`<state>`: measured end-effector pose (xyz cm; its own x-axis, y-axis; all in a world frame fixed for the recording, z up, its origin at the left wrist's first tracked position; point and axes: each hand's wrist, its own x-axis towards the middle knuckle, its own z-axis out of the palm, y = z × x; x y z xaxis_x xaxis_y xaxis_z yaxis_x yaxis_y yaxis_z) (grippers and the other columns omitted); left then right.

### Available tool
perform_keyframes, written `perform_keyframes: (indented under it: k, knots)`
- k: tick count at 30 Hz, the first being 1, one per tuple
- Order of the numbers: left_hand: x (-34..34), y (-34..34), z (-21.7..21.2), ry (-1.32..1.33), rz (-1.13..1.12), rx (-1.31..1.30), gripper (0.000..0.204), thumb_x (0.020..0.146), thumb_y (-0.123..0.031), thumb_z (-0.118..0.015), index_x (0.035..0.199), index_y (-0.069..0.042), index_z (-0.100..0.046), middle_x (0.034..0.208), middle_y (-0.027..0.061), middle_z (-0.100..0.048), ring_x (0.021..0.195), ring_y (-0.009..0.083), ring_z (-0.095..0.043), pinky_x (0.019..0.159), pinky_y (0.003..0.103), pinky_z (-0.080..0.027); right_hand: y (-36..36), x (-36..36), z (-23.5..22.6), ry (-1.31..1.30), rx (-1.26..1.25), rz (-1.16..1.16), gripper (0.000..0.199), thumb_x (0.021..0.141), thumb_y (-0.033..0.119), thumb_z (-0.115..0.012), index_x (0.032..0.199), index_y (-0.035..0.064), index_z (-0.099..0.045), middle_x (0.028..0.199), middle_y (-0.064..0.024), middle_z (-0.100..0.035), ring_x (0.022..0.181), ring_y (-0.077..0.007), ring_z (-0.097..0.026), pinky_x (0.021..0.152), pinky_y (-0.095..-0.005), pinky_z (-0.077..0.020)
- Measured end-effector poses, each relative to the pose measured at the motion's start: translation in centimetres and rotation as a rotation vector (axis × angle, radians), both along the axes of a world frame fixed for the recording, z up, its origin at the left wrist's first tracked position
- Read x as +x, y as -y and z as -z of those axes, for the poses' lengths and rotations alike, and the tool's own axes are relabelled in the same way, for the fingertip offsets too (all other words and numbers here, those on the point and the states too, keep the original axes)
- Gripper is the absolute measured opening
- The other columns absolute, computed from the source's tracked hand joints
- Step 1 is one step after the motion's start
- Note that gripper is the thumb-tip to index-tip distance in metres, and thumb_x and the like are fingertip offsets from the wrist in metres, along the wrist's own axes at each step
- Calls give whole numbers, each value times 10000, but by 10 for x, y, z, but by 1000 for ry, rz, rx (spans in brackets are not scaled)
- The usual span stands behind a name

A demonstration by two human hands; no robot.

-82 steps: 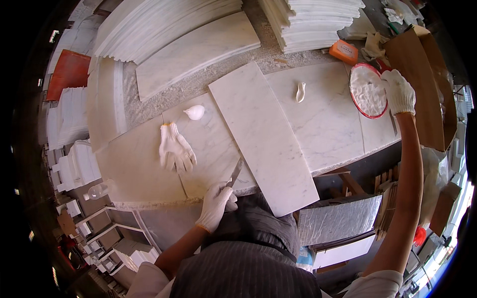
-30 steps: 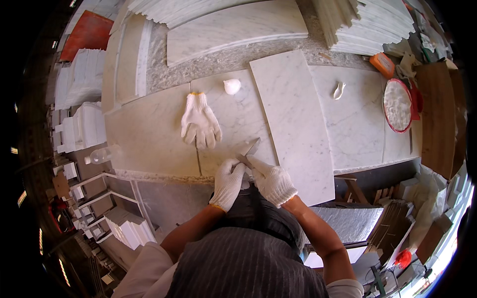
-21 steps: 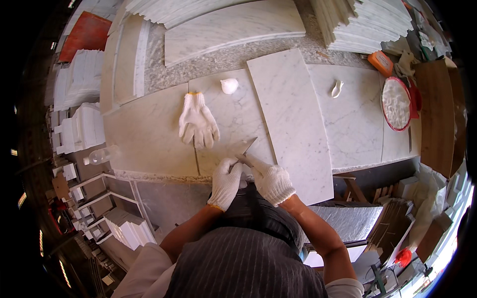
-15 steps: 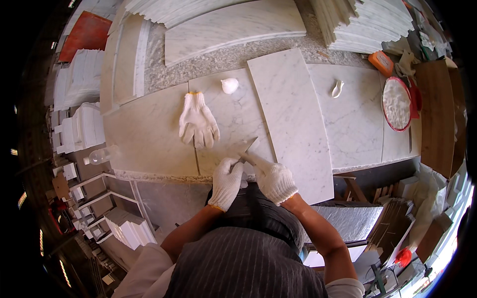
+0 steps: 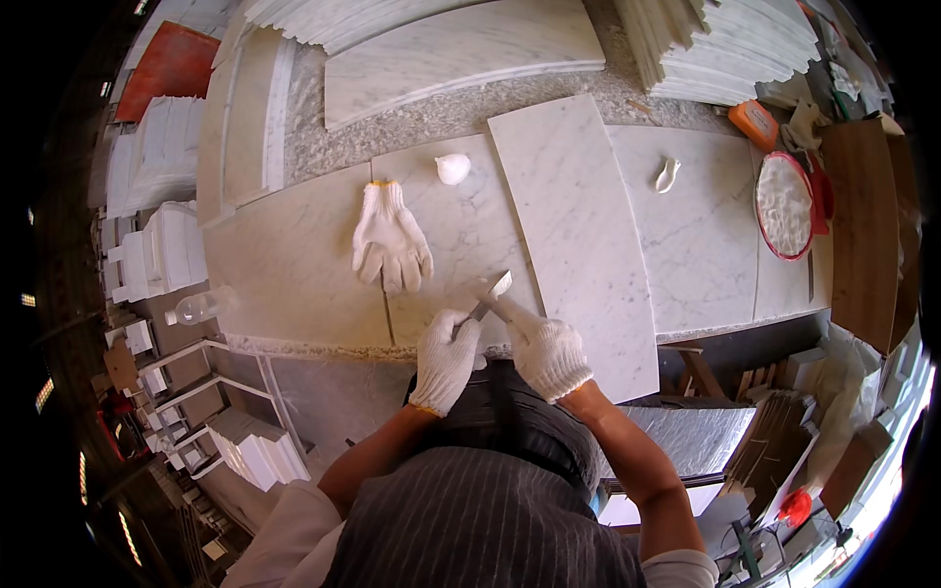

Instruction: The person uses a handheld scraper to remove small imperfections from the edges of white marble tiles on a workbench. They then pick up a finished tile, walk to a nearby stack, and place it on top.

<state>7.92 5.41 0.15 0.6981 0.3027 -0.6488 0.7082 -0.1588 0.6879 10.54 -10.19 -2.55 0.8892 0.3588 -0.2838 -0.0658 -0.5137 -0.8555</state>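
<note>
Both of my hands wear white knit gloves with yellow cuffs. My left hand [image 5: 447,363] is closed round the handle of a putty knife [image 5: 501,285], whose flat metal blade points up and away over the bench edge. Beside it, my right hand [image 5: 545,349] stretches its index finger along to the blade, the fingertip against or just behind it. The other right fingers are curled and partly hidden; nothing shows in them. Beyond my hands a loose white glove [image 5: 390,235] lies flat on the marble, near a white lump [image 5: 453,170].
A long marble slab [image 5: 578,225] lies across the bench right of my hands. Farther right are a small white twisted piece [image 5: 668,176], a red-rimmed tub of white paste [image 5: 783,206] and an orange container [image 5: 753,124]. Stacked marble slabs [image 5: 725,49] stand behind. A clear bottle [image 5: 196,308] is left.
The knife blade has turned so that its face now catches the light. My right hand has shifted very slightly right; the left stays nearly in place.
</note>
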Motion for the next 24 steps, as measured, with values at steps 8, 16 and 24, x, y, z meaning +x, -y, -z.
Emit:
perform_keyframes:
  k: [8,16,24]
  knots:
    - [0,-1,0,-51,-67,-97,154,937,-138,-584,980,9,-570,691,62,-592,521,107,-566,490,259,-493,1,-9,18,-10,-60,119,397,902,147,-508,1299,144,-535,683,-221,-632,631,-416,-632,571,-502,-514]
    - [4,-1,-7,-106,-76,-148,163,945,-140,-557,1009,10,-559,714,59,-593,553,120,-575,521,246,-484,-2,-10,17,-124,-90,176,375,933,158,-506,1302,126,-568,749,-245,-635,692,-432,-640,595,-481,-515]
    - [5,-1,-4,-63,-40,-93,161,932,-142,-585,975,13,-580,696,65,-603,523,110,-567,512,256,-495,3,0,9,-116,-39,171,369,931,159,-523,1292,109,-583,785,-258,-636,742,-424,-650,641,-456,-528]
